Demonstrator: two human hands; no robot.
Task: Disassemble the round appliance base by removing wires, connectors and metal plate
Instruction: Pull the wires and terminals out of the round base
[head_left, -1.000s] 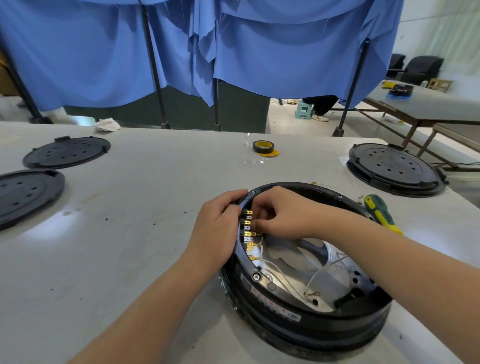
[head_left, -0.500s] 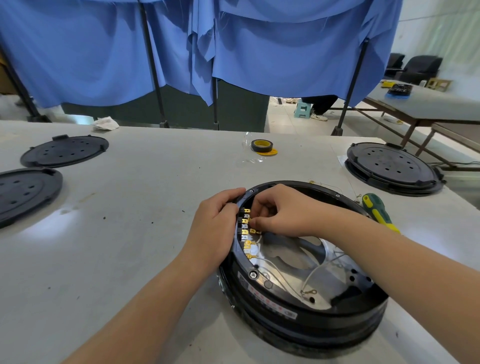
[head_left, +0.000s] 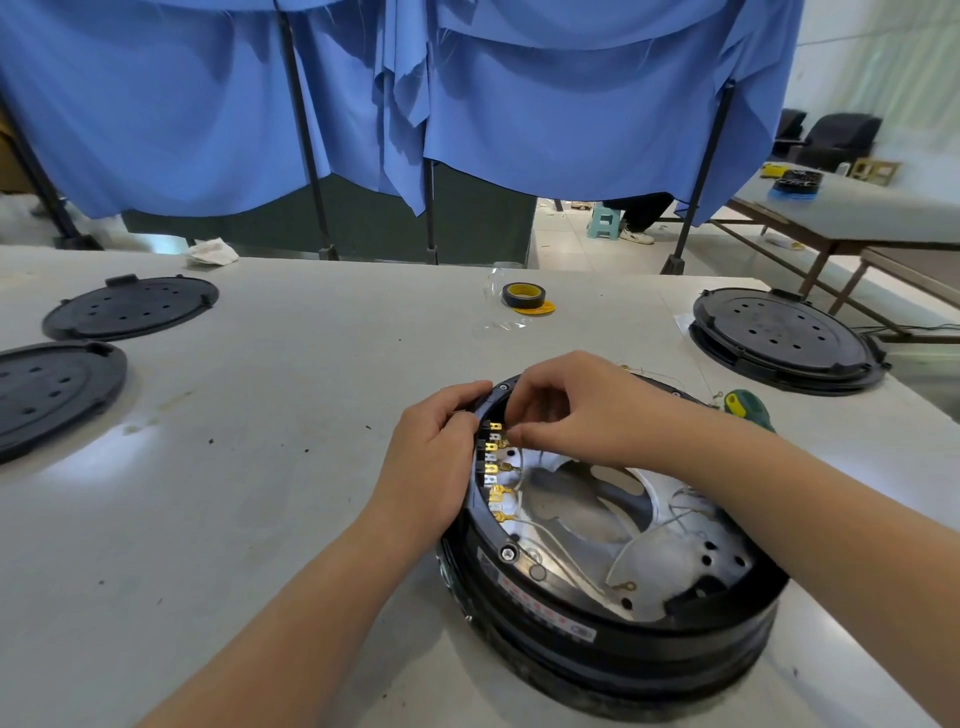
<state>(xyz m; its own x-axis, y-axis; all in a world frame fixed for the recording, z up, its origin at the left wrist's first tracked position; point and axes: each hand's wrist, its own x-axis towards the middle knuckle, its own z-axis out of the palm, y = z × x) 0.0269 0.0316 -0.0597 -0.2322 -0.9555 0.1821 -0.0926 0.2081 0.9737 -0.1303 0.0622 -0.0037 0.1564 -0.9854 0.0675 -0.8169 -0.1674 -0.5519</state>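
The round black appliance base (head_left: 613, 644) lies open side up on the grey table. Inside it a shiny metal plate (head_left: 571, 509) shows, with thin white wires (head_left: 566, 558) running over it. A row of brass connectors (head_left: 493, 467) lines the inner left rim. My left hand (head_left: 431, 462) grips the base's left rim from outside. My right hand (head_left: 576, 410) reaches over the far rim and pinches at the topmost connector with curled fingers; the fingertips hide what they hold.
A green-handled screwdriver (head_left: 748, 410) lies right of the base. Another black round base (head_left: 784, 338) stands at the far right. Two black lids (head_left: 130, 306) (head_left: 47, 389) lie at the left. A yellow-and-black tape roll (head_left: 523, 296) sits at the back.
My right hand has lifted a little and shifted up the connector row to the topmost terminal. The left hand stays on the rim.
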